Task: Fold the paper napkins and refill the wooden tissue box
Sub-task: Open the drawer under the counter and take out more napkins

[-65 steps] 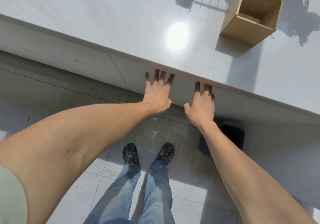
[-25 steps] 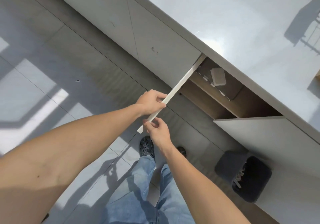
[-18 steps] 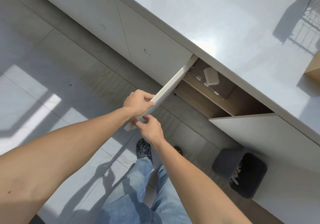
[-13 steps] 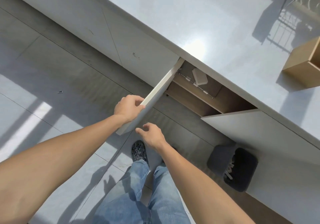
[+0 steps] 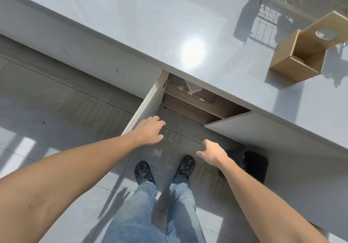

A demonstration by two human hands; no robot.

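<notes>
The wooden tissue box [image 5: 299, 62] stands on the white counter [image 5: 150, 26] at the far right, its lid with a round hole raised. Below the counter a cabinet door [image 5: 148, 101] stands swung out, showing a brown shelf with a clear container [image 5: 195, 94]; something white lies in it, mostly hidden by the counter edge. My left hand [image 5: 150, 132] hovers beside the door's free edge, fingers loosely curled, holding nothing. My right hand [image 5: 211, 153] hangs lower to the right, fingers apart and empty.
A second white cabinet door [image 5: 263, 129] stands open at the right. A dark waste bin [image 5: 254, 165] sits on the tiled floor under it. A wire rack [image 5: 278, 7] stands at the counter's back right. My legs and shoes are below the hands.
Both hands pulled the cabinet door open, then let go of it. The right hand moved away to the right and the left hand came off the door edge.
</notes>
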